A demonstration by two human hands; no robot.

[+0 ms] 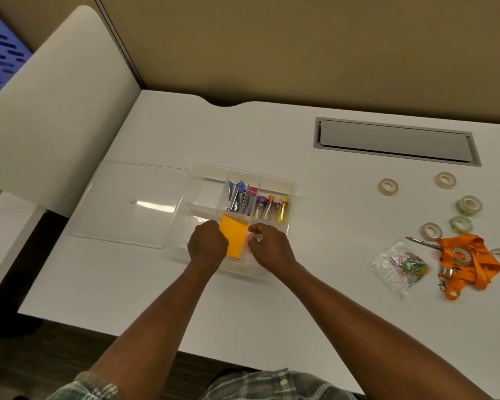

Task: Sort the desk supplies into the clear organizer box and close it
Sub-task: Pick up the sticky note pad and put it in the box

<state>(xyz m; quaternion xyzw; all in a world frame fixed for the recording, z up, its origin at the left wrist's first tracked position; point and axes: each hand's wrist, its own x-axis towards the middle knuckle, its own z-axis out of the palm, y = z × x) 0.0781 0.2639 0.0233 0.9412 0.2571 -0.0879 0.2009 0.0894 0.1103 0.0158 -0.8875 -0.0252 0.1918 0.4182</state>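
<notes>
The clear organizer box (277, 184) sits open on the white desk, its flat clear lid (133, 203) lying to its left. Nail clippers (238, 197) and small coloured-cap bottles (272, 207) fill its back compartments. An orange sticky-note pad (235, 236) lies in a front compartment. My left hand (207, 245) is closed at the pad's left edge. My right hand (269, 245) is closed at its right edge, pinching a small pale item with something pink under it. To the right lie tape rolls (469, 205), a bag of paper clips (401, 264), an orange lanyard (471, 262) and a pencil (423, 243).
A grey cable hatch (396, 142) is set into the desk at the back right. A tan partition wall stands behind the desk and a white side panel (55, 111) to the left. The desk's front edge runs just below my forearms.
</notes>
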